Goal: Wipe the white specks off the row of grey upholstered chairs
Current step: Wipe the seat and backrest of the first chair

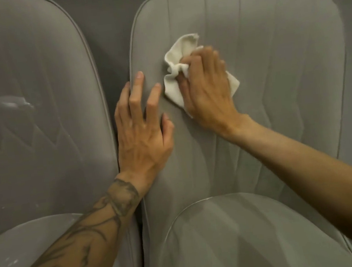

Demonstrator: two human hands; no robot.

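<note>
— Tattooed forearm point(74, 252) at the bottom left: where does it end?
— Its left hand point(141, 128) lies flat, fingers spread, on the backrest point(272, 55) of the right-hand grey chair, near that backrest's left edge.
— And the right hand point(207, 89)?
— Curled round a crumpled white cloth point(173, 67), pressing it to the same backrest, just beside the left fingertips (its own fingers are blurred).
— The white specks point(9, 263)?
— On the left chair point(20, 85), scattered over its seat, low left.
</note>
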